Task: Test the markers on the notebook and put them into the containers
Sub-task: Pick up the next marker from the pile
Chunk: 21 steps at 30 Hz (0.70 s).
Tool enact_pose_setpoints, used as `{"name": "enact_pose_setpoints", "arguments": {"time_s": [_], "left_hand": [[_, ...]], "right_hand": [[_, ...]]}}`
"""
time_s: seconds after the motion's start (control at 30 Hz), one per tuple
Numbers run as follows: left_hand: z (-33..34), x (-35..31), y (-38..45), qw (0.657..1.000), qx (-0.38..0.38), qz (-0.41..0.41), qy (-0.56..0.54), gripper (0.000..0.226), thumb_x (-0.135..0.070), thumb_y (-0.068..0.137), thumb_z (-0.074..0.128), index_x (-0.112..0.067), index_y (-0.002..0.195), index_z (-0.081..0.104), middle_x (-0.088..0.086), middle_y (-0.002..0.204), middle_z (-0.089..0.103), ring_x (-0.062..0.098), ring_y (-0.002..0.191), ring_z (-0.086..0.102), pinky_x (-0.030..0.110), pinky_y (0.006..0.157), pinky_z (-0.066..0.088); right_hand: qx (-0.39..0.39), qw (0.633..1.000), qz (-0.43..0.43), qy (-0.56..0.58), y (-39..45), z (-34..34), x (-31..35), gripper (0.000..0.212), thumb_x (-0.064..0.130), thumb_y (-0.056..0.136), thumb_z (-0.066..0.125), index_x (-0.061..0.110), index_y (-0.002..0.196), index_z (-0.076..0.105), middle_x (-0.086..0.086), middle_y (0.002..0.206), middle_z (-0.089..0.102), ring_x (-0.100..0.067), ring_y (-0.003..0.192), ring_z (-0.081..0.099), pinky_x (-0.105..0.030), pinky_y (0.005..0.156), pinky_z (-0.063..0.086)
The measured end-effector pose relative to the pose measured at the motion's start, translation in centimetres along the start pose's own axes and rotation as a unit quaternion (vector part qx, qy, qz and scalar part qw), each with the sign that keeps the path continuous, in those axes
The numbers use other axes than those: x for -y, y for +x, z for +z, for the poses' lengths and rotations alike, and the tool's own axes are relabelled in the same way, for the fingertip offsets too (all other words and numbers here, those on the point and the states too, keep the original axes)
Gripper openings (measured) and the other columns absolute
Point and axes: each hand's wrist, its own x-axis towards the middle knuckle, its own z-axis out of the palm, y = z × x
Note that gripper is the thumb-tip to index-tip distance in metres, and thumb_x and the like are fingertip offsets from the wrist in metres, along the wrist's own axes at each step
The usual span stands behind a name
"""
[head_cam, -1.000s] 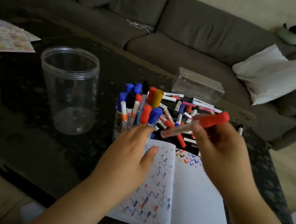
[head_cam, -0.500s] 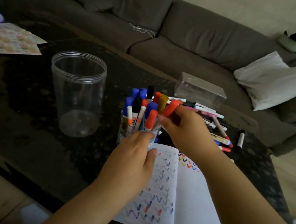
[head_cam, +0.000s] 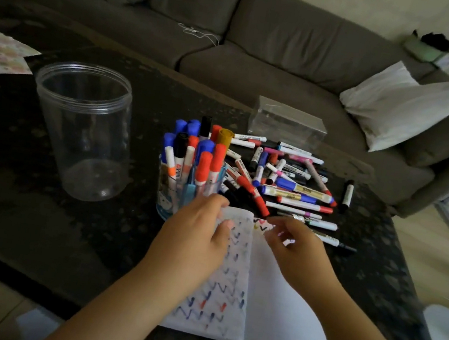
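Gone from the right hand (head_cam: 297,250) is the orange-capped marker it was pushing into the holder half a second ago; that hand has dropped back to the notebook (head_cam: 277,317), fingers loosely curled, holding nothing I can see. Left hand (head_cam: 192,238) has stayed put on the left page, thumb on the paper, fingertips bent over the top edge just beside the marker holder (head_cam: 185,193).

The notebook lies open on the dark table (head_cam: 36,214), nearest the person. Its left page is crowded with rows of blue, red and black zigzag test strokes; the right page is nearly blank, with a few coloured zigzags at its top corner.

Beyond the notebook, touching its top edge, the clear holder stands packed with upright markers, caps blue, orange, black and 1 yellow. Right of the holder sprawls the loose marker pile (head_cam: 289,179). Left of it stands an open clear jar (head_cam: 83,131). Barrel labels are too small and blurred to read.
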Motion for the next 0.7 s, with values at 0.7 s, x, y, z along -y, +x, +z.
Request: {"name": "enact_pose_setpoints", "arguments": {"time_s": [0.7], "left_hand": [[6.7, -3.7, 1.1, 0.996, 0.075, 0.039, 0.017, 0.034, -0.03, 0.096, 0.044, -0.025, 0.129, 0.046, -0.01, 0.12, 0.054, 0.006, 0.104, 0.051, 0.019, 0.084, 0.039]], "right_hand": [[-0.008, 0.981, 0.024, -0.19, 2.7, -7.6, -11.7, 0.02, 0.026, 0.088, 0.064, 0.024, 0.107, 0.065, 0.004, 0.101, 0.058, -0.015, 0.101, 0.053, -0.03, 0.091, 0.041]]}}
